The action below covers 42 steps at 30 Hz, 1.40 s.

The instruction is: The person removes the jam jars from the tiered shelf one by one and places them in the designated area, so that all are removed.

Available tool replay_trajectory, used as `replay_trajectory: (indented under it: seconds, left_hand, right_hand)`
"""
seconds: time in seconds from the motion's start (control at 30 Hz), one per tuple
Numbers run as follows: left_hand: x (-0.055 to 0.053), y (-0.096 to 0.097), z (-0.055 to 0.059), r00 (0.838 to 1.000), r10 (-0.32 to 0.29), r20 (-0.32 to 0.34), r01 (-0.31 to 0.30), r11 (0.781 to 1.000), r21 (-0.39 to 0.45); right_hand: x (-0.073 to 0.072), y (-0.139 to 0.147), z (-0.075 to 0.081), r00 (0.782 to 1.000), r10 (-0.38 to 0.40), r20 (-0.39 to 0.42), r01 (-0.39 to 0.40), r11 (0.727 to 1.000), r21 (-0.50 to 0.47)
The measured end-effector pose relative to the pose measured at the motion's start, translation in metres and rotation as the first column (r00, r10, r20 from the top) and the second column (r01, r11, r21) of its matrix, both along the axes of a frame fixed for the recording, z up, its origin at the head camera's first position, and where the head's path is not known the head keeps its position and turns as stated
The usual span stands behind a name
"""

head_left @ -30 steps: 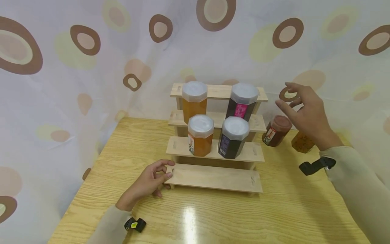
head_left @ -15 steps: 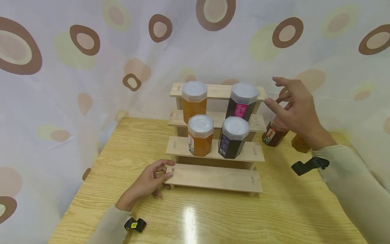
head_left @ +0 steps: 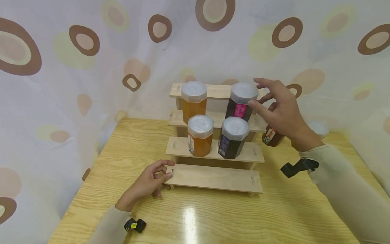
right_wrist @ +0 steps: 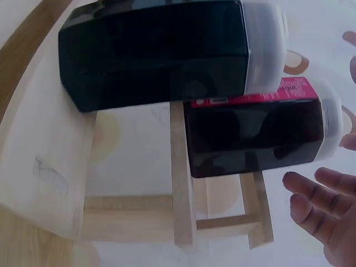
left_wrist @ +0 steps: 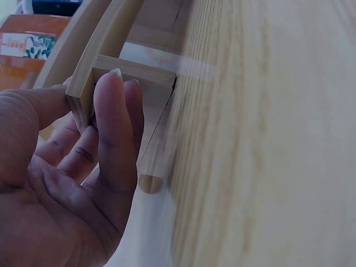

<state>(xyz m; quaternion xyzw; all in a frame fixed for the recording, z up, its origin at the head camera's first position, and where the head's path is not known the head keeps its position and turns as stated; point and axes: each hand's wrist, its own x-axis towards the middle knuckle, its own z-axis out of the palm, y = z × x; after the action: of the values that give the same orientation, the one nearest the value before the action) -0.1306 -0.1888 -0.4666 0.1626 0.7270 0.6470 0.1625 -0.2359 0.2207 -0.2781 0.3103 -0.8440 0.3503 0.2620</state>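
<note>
My left hand (head_left: 151, 181) grips the left end of the lowest step of a tiered wooden rack (head_left: 213, 176); in the left wrist view its fingers curl round the step's corner. My right hand (head_left: 281, 110) is beside the dark jar with a pink label (head_left: 240, 108), fingers spread around nothing. In the right wrist view, a gap shows between the fingertips and that jar's white lid (right_wrist: 332, 122). On the step below stand a dark jar with a purple label (head_left: 232, 145) and an orange jar (head_left: 201, 144). An amber jar (head_left: 194, 110) stands behind the orange one.
Behind my right forearm, a red-brown jar (head_left: 272, 136) stands on the wooden table (head_left: 137, 142), partly hidden. Another jar's pale lid (head_left: 318, 128) shows to its right. A patterned curtain (head_left: 182, 57) hangs close behind the rack.
My right hand has moved left, from above the red-brown jar to the pink-labelled jar on the rack. My left hand has stayed on the lowest step.
</note>
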Motion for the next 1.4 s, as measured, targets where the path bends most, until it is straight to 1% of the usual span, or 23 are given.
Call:
replay_trajectory:
  seconds: [0.2,0.43,0.6,0.77,0.87,0.93,1.1,1.17,1.27,1.4]
  left_hand:
    - [0.0,0.0,-0.002,1.0,0.002,-0.008,-0.002,1.0,0.003]
    - [0.0,-0.001,-0.002,1.0,0.005,-0.005,-0.005,1.0,-0.007]
    - [0.0,-0.001,-0.001,1.0,0.013,0.003,-0.013,1.0,-0.015]
    - [0.0,-0.001,-0.001,1.0,0.015,0.008,-0.015,1.0,-0.007]
    - [0.0,-0.001,0.0,1.0,0.015,0.006,-0.015,1.0,-0.004]
    - [-0.001,0.0,0.0,1.0,0.015,0.004,-0.015,1.0,-0.005]
    - [0.0,0.0,0.001,1.0,0.013,0.003,-0.013,1.0,-0.005]
    - [0.0,-0.001,0.001,1.0,0.011,0.004,-0.011,1.0,-0.003]
    - [0.0,0.0,0.0,1.0,0.006,0.0,-0.006,1.0,-0.003]
    - [-0.001,0.0,-0.001,1.0,0.003,-0.002,-0.003,1.0,-0.001]
  right_hand:
    - [0.0,-0.007,0.001,1.0,0.022,0.0,-0.022,1.0,0.018]
    - [-0.001,-0.012,0.003,1.0,0.008,0.016,-0.009,0.998,0.064]
    - [-0.003,-0.015,0.002,0.999,-0.021,0.043,0.016,0.993,0.115]
    - [-0.005,-0.017,0.0,0.999,-0.045,0.024,0.041,0.987,0.153]
    - [-0.006,-0.018,-0.001,0.999,-0.042,0.024,0.037,0.987,0.157]
    - [-0.007,-0.019,-0.001,0.999,-0.038,0.038,0.031,0.988,0.154]
    - [-0.008,-0.021,-0.003,0.992,-0.031,0.12,0.014,0.99,0.137]
    - [-0.009,-0.021,-0.005,0.991,-0.031,0.133,0.013,0.991,0.131]
    - [-0.008,-0.021,-0.006,0.993,-0.035,0.11,0.021,0.992,0.128]
    - [-0.007,-0.02,-0.008,0.998,-0.036,0.057,0.029,0.993,0.118]
